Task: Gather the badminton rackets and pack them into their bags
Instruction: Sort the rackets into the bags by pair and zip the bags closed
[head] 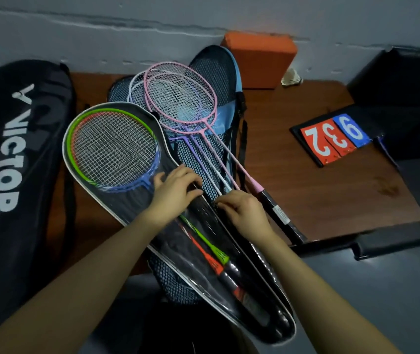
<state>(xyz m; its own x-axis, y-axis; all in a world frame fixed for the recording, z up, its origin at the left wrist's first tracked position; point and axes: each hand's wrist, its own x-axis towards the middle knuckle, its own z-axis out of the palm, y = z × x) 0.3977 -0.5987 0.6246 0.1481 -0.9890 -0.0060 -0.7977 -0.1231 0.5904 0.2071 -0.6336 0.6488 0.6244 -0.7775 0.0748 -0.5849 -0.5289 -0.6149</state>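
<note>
A clear-fronted racket bag [127, 215] with white piping lies across the wooden bench, holding a green-and-blue racket [113, 146] and an orange one beneath it. My left hand [175, 190] lies on the bag's narrowing neck, fingers bent over its edge. My right hand [242, 210] pinches the bag's right edge, seemingly at the zip. Behind, a pink racket [180, 98], a purple one and a white one lie on a blue mesh bag [219, 70].
A large black Victor bag [12, 149] covers the bench's left end. An orange block [260, 60] and a shuttlecock [291, 78] sit by the wall. A flip scoreboard [334, 139] lies on the right, beside a black chair [403, 98].
</note>
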